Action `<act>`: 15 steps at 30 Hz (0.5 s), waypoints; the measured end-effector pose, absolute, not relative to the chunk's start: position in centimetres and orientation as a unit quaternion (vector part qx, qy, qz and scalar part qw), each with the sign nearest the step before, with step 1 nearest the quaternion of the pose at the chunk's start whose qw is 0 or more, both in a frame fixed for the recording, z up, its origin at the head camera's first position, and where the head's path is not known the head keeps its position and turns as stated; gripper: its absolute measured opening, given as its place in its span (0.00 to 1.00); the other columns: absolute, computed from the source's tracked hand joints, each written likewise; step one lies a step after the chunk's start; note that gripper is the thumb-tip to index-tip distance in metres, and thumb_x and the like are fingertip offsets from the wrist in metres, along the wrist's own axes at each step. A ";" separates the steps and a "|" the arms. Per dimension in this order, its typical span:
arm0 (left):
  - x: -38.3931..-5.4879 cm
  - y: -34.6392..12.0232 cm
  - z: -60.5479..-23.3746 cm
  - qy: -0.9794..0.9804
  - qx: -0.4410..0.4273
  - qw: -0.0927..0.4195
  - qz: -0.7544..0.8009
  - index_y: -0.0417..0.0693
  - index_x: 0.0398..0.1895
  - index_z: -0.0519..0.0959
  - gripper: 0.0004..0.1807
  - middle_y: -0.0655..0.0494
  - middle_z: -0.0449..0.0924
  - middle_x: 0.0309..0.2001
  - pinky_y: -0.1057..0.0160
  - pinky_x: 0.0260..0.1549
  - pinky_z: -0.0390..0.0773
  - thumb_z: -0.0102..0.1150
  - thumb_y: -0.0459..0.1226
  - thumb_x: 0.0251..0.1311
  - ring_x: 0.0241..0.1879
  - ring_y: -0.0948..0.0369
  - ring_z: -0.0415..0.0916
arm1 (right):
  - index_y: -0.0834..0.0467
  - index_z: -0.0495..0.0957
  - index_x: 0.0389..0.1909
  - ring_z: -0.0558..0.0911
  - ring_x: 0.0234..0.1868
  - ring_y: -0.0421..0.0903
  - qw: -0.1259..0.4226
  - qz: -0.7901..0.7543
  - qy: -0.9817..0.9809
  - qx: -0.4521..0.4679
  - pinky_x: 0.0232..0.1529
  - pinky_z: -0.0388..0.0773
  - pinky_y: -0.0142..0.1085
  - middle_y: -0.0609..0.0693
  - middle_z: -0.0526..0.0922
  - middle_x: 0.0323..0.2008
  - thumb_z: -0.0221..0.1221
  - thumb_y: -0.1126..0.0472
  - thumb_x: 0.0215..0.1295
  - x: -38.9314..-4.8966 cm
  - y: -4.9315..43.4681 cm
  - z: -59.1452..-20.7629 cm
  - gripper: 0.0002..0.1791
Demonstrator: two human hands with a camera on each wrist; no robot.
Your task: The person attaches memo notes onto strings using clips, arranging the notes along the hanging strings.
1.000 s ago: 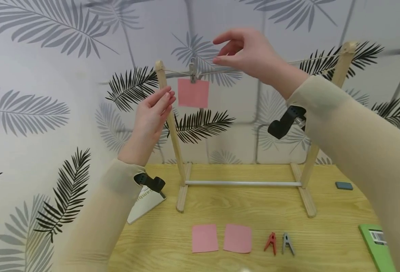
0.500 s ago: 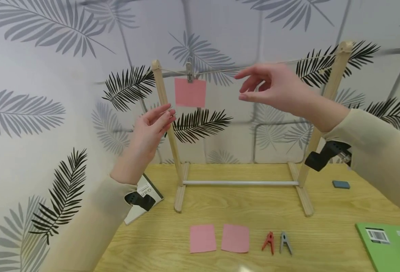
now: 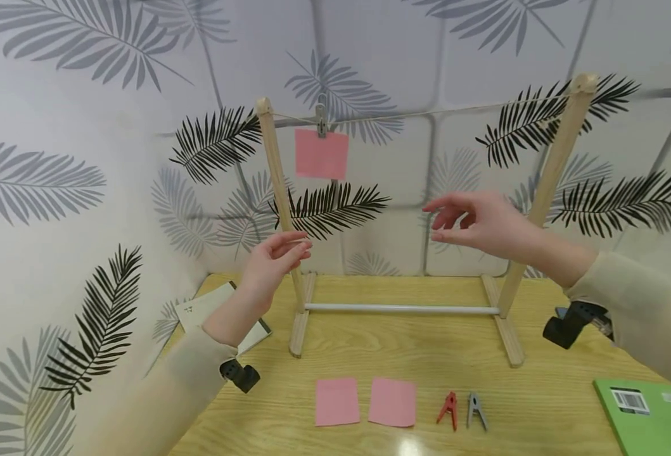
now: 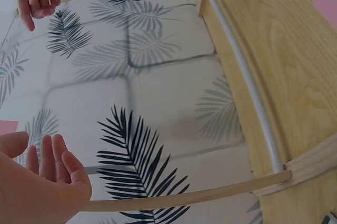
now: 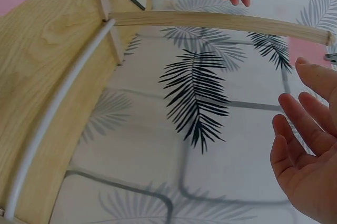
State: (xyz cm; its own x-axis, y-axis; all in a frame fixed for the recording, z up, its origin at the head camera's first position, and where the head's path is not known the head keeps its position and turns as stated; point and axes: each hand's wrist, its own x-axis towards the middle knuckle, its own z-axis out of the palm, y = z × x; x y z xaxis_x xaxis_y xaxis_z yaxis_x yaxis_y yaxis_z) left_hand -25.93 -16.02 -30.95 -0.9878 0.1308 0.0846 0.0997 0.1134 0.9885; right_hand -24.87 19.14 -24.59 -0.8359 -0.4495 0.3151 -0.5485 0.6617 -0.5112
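Note:
A pink sticky note (image 3: 321, 155) hangs from the string (image 3: 403, 116) of a wooden frame, held at its top edge by a grey clothespin (image 3: 321, 121). Below and to the left of it, my left hand (image 3: 269, 269) hovers by the left post, fingers relaxed and holding nothing. My right hand (image 3: 486, 225) floats in front of the wall near the right post, its fingers loosely bent with a gap to the thumb. Two more pink notes, a left one (image 3: 337, 402) and a right one (image 3: 392, 402), lie on the table beside a red clothespin (image 3: 448, 410) and a grey one (image 3: 476, 410).
The frame's left post (image 3: 281, 183) and right post (image 3: 557, 158) stand on wooden feet joined by a white rod (image 3: 403, 309). A green book (image 3: 651, 418) lies at the right front. A white notebook (image 3: 204, 307) sits behind my left forearm.
Both hands have come down away from the string, the right one also moving to the right. The hanging note and its clothespin stay in place.

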 end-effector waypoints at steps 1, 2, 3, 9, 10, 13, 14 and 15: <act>-25.9 -16.0 -31.5 0.749 0.079 0.018 0.658 0.43 0.65 0.72 0.20 0.46 0.80 0.59 0.63 0.56 0.76 0.54 0.37 0.72 0.48 0.67 0.81 | 0.57 0.79 0.58 0.82 0.31 0.37 0.076 0.301 -0.909 0.277 0.34 0.78 0.29 0.48 0.87 0.35 0.66 0.64 0.64 -24.9 19.2 -25.1 0.21; -25.8 -16.0 -31.9 0.751 0.079 0.024 0.655 0.42 0.65 0.72 0.20 0.44 0.78 0.61 0.60 0.59 0.75 0.54 0.37 0.72 0.49 0.65 0.81 | 0.57 0.78 0.58 0.82 0.32 0.37 0.072 0.296 -0.911 0.278 0.35 0.78 0.29 0.47 0.87 0.35 0.66 0.64 0.64 -24.9 19.3 -25.6 0.21; -25.8 -15.9 -32.4 0.754 0.080 0.029 0.652 0.43 0.65 0.72 0.20 0.43 0.78 0.62 0.56 0.61 0.74 0.53 0.37 0.72 0.51 0.63 0.81 | 0.56 0.79 0.58 0.82 0.32 0.37 0.070 0.291 -0.913 0.278 0.35 0.78 0.29 0.46 0.87 0.35 0.66 0.63 0.64 -25.0 19.4 -26.1 0.21; -25.5 -15.4 -35.2 0.765 0.085 0.040 0.637 0.42 0.63 0.74 0.19 0.43 0.81 0.58 0.54 0.59 0.75 0.54 0.35 0.71 0.49 0.62 0.81 | 0.57 0.79 0.57 0.82 0.34 0.37 0.049 0.304 -0.912 0.270 0.36 0.79 0.30 0.45 0.87 0.34 0.66 0.64 0.63 -24.5 19.7 -28.7 0.21; -25.4 -15.3 -35.6 0.768 0.086 0.041 0.634 0.41 0.63 0.74 0.19 0.43 0.81 0.57 0.55 0.57 0.75 0.55 0.34 0.71 0.48 0.62 0.82 | 0.58 0.79 0.57 0.82 0.34 0.38 0.045 0.308 -0.912 0.267 0.36 0.79 0.31 0.45 0.87 0.34 0.67 0.64 0.63 -24.4 19.9 -29.0 0.21; -25.1 -15.0 -36.7 0.776 0.094 0.045 0.622 0.39 0.61 0.75 0.19 0.42 0.83 0.54 0.57 0.55 0.78 0.56 0.33 0.70 0.47 0.59 0.83 | 0.57 0.79 0.56 0.82 0.35 0.37 0.040 0.309 -0.915 0.256 0.36 0.80 0.31 0.44 0.86 0.35 0.67 0.63 0.62 -23.8 20.5 -30.3 0.21; -24.9 -14.9 -37.1 0.778 0.098 0.047 0.619 0.38 0.61 0.75 0.18 0.41 0.83 0.53 0.58 0.55 0.78 0.56 0.33 0.69 0.47 0.57 0.83 | 0.57 0.80 0.56 0.82 0.35 0.37 0.039 0.310 -0.915 0.254 0.36 0.80 0.31 0.44 0.86 0.35 0.67 0.63 0.62 -23.6 20.7 -30.7 0.21; -24.8 -14.8 -37.5 0.780 0.102 0.049 0.616 0.37 0.61 0.75 0.18 0.40 0.83 0.53 0.57 0.55 0.78 0.56 0.32 0.69 0.48 0.55 0.83 | 0.57 0.80 0.56 0.82 0.34 0.36 0.036 0.313 -0.915 0.251 0.36 0.79 0.31 0.44 0.86 0.35 0.67 0.62 0.62 -23.5 21.0 -31.2 0.20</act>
